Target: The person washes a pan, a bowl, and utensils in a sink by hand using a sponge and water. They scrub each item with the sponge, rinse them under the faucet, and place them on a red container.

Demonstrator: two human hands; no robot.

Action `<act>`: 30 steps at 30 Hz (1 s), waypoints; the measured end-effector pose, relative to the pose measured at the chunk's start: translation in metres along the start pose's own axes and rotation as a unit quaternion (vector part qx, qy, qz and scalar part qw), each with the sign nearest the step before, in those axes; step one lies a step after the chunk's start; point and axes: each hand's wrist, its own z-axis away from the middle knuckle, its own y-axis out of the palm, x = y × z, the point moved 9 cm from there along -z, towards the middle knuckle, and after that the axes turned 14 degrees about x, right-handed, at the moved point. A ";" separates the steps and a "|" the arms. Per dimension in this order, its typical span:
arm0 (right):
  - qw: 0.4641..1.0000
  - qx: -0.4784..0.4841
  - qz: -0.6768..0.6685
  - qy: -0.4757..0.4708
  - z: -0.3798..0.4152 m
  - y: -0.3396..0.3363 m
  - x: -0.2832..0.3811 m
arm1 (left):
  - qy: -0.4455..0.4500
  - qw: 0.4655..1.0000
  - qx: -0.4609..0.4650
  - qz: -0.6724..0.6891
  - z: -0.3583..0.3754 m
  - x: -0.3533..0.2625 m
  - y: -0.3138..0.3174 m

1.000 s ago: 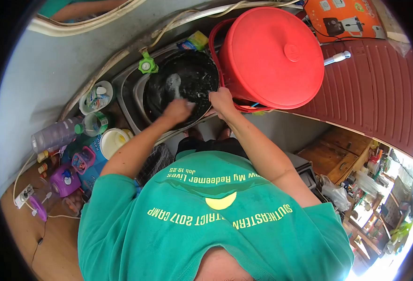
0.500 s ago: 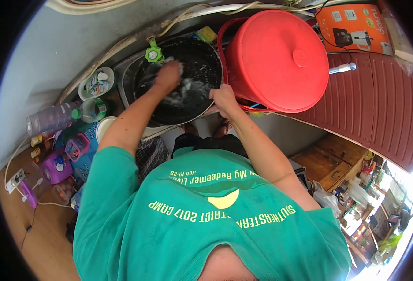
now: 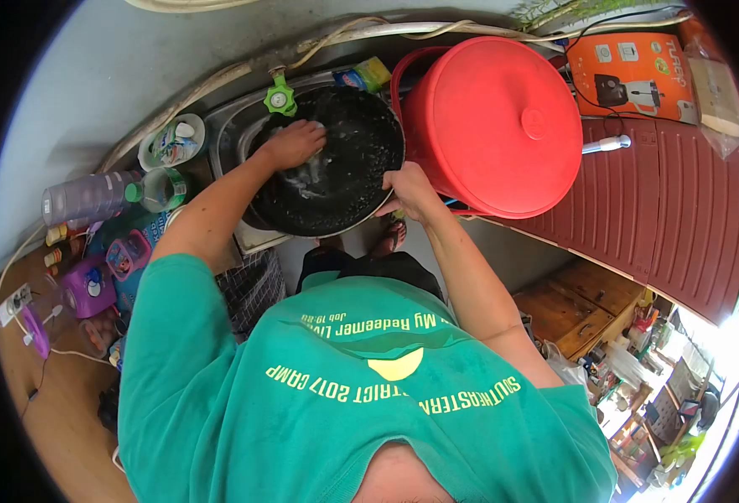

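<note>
A wide, round black pan [image 3: 348,197] lies tilted over the sink [image 3: 228,138], its inside wet and streaked with suds. My left hand [image 3: 295,144] is inside it, fingers bent and together against the surface. White foam shows by the fingertips, and whatever lies under the palm is hidden. On the right, my right hand [image 3: 411,191] grips the pan's rim, thumb at the edge and fingers below. A green tap handle [image 3: 280,101] stands just behind the pan, near my left hand.
A red lidded bucket [image 3: 495,126] stands close on the right, with an orange blender box [image 3: 629,75] beyond it. Left of the sink are a white tub [image 3: 172,142], a green-capped bottle [image 3: 164,190] and a large clear bottle [image 3: 88,199]. A yellow-and-blue packet [image 3: 365,75] sits behind the pan.
My left hand, blurred by motion before, shows clearly now and still works inside the pan. Less white foam is visible there. My right hand keeps its hold on the rim. The view has shifted slightly.
</note>
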 end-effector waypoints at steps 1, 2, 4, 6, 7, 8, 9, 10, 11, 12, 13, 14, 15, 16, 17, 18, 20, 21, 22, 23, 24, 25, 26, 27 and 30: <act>1.000 0.016 0.020 0.011 0.001 0.004 0.000 | 0.002 1.000 -0.003 0.000 -0.009 0.004 -0.007; 0.998 0.030 0.040 0.025 0.004 0.007 -0.003 | 0.001 0.999 -0.035 0.011 -0.016 0.004 -0.018; 0.998 0.019 0.049 0.030 0.013 0.009 -0.003 | -0.006 0.995 -0.098 0.027 -0.016 0.010 -0.027; 0.998 0.018 0.057 0.032 0.017 0.010 -0.008 | -0.056 0.996 -0.068 -0.002 0.009 0.018 -0.014; 0.999 -0.005 0.034 0.010 0.016 0.003 -0.011 | -0.107 0.993 -0.038 -0.036 0.024 0.024 -0.009; 0.999 -0.028 0.010 -0.013 0.015 -0.003 -0.014 | -0.126 0.990 -0.043 -0.048 0.040 0.022 -0.009; 1.000 -0.024 0.007 -0.014 0.011 -0.003 -0.017 | -0.127 0.990 -0.040 -0.051 0.049 0.012 -0.007; 0.998 -0.042 -0.032 -0.033 0.009 -0.005 -0.020 | -0.169 0.985 0.008 -0.017 0.056 0.009 0.004; 0.994 -0.061 -0.072 -0.051 0.007 -0.008 -0.023 | -0.209 0.976 0.056 0.017 0.066 0.006 0.017; 0.994 -0.058 -0.076 -0.052 0.003 -0.006 -0.026 | -0.235 0.964 0.099 0.075 0.069 -0.005 0.023; 0.992 -0.069 -0.081 -0.065 -0.001 -0.007 -0.026 | -0.260 0.946 0.141 0.134 0.067 -0.019 0.028; 0.990 -0.080 -0.085 -0.079 -0.007 -0.009 -0.025 | -0.273 0.927 0.149 0.208 0.060 -0.036 0.025; 0.990 -0.078 -0.086 -0.080 -0.023 -0.016 -0.035 | -0.284 0.903 0.157 0.281 0.050 -0.050 0.024; 0.988 -0.102 -0.026 -0.109 -0.043 -0.032 -0.044 | -0.256 0.907 0.112 0.314 0.033 -0.063 0.022; 0.982 -0.127 0.035 -0.138 -0.052 -0.040 -0.045 | -0.227 0.908 0.066 0.347 0.020 -0.073 0.022; 0.982 -0.125 0.037 -0.139 -0.048 -0.036 -0.039 | -0.229 0.907 0.065 0.347 0.018 -0.077 0.014; 0.992 -0.081 -0.030 -0.097 -0.034 -0.022 -0.024 | -0.281 0.879 0.078 0.377 0.027 -0.077 0.001; 0.992 -0.077 -0.026 -0.094 -0.026 -0.017 -0.018 | -0.285 0.877 0.076 0.380 0.036 -0.073 0.002; 0.993 -0.066 -0.039 -0.090 -0.022 -0.012 -0.014 | -0.306 0.893 0.083 0.320 0.053 -0.058 0.003; 0.994 -0.053 -0.054 -0.084 -0.018 -0.005 -0.012 | -0.327 0.904 0.092 0.259 0.071 -0.044 0.006; 0.993 -0.040 -0.047 -0.103 -0.014 0.002 -0.006 | -0.332 0.912 0.101 0.218 0.086 -0.028 0.010; 0.993 -0.031 -0.045 -0.101 -0.016 0.004 -0.007 | -0.336 0.919 0.112 0.175 0.100 -0.018 0.012; 0.995 -0.038 -0.032 -0.092 -0.016 0.002 -0.009 | -0.343 0.916 0.112 0.175 0.116 -0.015 0.016; 0.995 -0.046 -0.018 -0.082 -0.015 0.002 -0.009 | -0.381 0.904 0.071 0.182 0.134 -0.009 0.010; 0.996 -0.041 -0.027 -0.077 -0.007 0.003 -0.005 | -0.471 0.862 -0.063 0.179 0.194 -0.010 -0.015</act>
